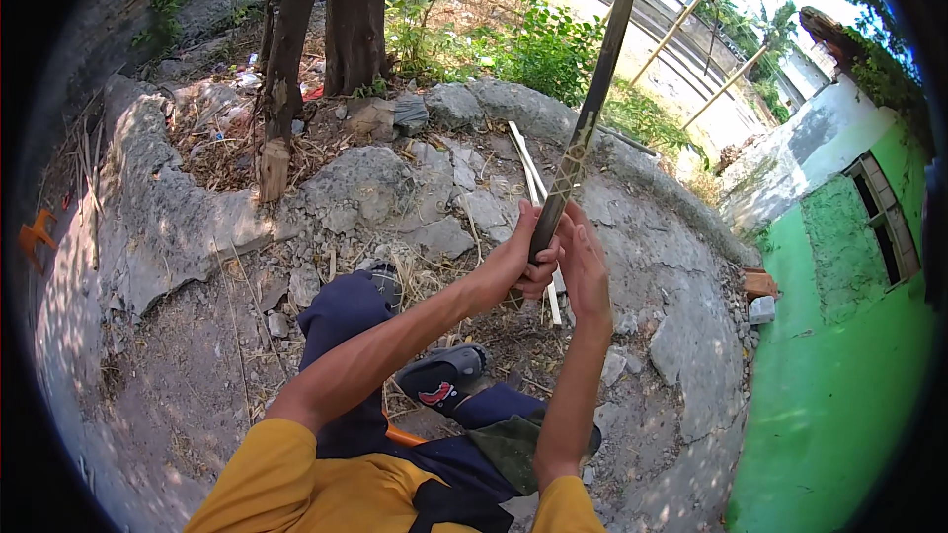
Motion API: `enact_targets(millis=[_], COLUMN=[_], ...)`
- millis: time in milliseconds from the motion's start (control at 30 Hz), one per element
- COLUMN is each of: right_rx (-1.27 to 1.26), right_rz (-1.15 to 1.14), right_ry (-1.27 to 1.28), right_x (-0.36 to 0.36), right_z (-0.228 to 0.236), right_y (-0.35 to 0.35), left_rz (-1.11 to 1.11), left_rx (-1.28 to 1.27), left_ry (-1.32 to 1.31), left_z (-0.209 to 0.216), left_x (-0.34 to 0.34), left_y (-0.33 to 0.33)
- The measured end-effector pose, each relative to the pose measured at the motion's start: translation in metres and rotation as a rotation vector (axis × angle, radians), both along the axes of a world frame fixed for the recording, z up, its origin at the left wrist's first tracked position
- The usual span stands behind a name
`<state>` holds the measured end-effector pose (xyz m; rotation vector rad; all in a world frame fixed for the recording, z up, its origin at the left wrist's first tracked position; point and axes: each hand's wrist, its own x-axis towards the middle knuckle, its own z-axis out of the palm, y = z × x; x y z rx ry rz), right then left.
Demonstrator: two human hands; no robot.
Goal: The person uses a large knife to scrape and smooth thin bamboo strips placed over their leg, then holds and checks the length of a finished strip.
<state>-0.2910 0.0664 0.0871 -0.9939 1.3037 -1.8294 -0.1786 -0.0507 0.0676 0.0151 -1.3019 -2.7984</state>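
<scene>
A long dark pole (pixel 598 99) slants up and to the right from my hands, and its far end leaves the top of the view. Just above the grip it carries a pale criss-cross pattern. My left hand (pixel 523 262) is wrapped round its lower part, thumb pointing up along it. Against the pole's right side rests my right hand (pixel 587 271), its fingers stretched upward rather than curled round. Pale thin strips (pixel 527 160) lie on the ground behind my hands; another pale strip end (pixel 553 308) shows below them.
Broken concrete slabs (pixel 444 237) and rubble cover the ground around my feet. Tree trunks (pixel 357 20) rise behind a low rough wall (pixel 148 168). On the right stands a green wall (pixel 790 365) with a window opening. An orange stool (pixel 38 237) is at far left.
</scene>
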Motion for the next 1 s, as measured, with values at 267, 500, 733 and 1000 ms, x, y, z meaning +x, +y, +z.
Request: enact_targets(millis=[267,500,733,1000], right_rx=[0.162,0.298,0.189,0.188], right_rz=[0.018,-0.128,-0.145,-0.097], right_ry=[0.171,0.062,0.002,-0.02], right_x=[0.039,0.05,0.045,0.039], right_z=[-0.006,-0.008,-0.019,-0.016], right_y=[0.021,0.019,0.025,0.029], left_rz=[0.174,0.283,0.26,0.24], left_rx=[-0.015,0.044,0.092,0.225], left_ry=[0.112,0.213,0.232,0.256], left_z=[0.007,0.009,0.014,0.017], left_x=[0.004,0.002,0.009,0.01], left_y=[-0.012,-0.015,-0.022,-0.025])
